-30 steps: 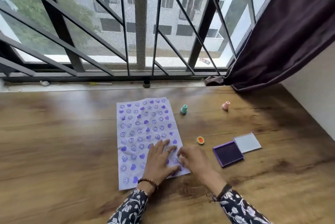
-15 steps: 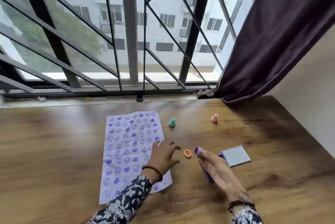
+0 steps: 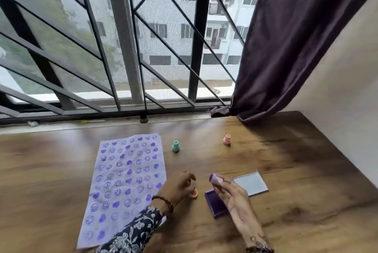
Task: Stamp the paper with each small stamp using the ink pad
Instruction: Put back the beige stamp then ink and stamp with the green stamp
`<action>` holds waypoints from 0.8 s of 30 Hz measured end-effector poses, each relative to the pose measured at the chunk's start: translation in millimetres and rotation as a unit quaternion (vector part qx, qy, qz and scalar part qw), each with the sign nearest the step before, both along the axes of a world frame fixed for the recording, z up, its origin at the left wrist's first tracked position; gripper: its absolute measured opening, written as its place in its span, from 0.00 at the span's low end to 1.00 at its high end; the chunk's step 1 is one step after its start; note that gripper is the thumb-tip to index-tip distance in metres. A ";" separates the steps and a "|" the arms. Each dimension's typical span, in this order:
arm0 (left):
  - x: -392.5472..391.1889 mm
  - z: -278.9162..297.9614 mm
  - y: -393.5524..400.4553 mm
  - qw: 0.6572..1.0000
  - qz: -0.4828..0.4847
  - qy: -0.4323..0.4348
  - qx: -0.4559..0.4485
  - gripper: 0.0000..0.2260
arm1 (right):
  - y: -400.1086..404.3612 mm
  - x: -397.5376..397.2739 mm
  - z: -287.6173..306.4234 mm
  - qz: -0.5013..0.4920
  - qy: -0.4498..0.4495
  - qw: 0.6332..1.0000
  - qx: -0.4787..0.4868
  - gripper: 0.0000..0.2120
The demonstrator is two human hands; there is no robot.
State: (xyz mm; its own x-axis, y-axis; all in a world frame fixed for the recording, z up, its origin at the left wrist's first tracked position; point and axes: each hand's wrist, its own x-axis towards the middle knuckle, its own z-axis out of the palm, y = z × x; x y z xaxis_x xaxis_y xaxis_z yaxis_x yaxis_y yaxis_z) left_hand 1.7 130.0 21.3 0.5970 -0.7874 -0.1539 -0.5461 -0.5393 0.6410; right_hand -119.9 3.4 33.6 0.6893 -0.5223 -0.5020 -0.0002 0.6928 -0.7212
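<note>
Right hand (image 3: 229, 191) pinches a purple stamp (image 3: 214, 179) in its fingertips, inked face tipped up and toward the left, held above the open ink pad (image 3: 214, 203); pad lid (image 3: 250, 183) lies just beside on the counter (image 3: 296, 181). Left hand (image 3: 178, 187) curls over an orange stamp (image 3: 194, 193) at the paper's right edge — contact looks likely, but a firm grip cannot be told. Paper (image 3: 124, 181) is nearly full of purple smileys and hearts. Teal stamp (image 3: 176, 146) and pink stamp (image 3: 226, 139) stand farther back. Likely a stamp swap. To do it well — set purple down clear of the paper, press orange flat into the pad, then straight down on a blank spot, no sliding.
</note>
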 end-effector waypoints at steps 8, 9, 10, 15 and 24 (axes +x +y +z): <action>-10.5 6.8 -2.5 0.989 0.070 0.105 -0.080 0.06 | -5.1 -4.2 -0.5 0.035 -0.006 0.998 -0.061 0.07; -10.2 9.8 -4.7 0.963 0.120 0.198 -0.135 0.04 | -5.7 -4.1 0.8 0.043 0.000 0.994 -0.100 0.07; -10.0 13.4 -6.7 0.922 0.152 0.302 -0.186 0.03 | -6.5 -3.6 2.6 0.050 0.009 0.988 -0.144 0.07; -9.7 23.6 -9.4 0.799 0.168 0.512 -0.268 0.06 | -13.3 3.4 13.2 0.079 0.004 0.958 -0.274 0.11; 3.6 25.0 -17.0 0.805 0.180 0.500 -0.266 0.10 | -25.3 17.5 28.1 0.126 0.014 0.890 -0.438 0.14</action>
State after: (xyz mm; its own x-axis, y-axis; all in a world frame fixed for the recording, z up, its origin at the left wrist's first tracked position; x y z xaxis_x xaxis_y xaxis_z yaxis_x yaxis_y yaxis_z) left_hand 5.3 113.1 46.3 0.5885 -0.7039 -0.3978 0.5156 -0.0522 0.8553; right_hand -102.4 -21.9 61.8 0.8337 -0.5522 0.0029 -0.1030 -0.1607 -0.9816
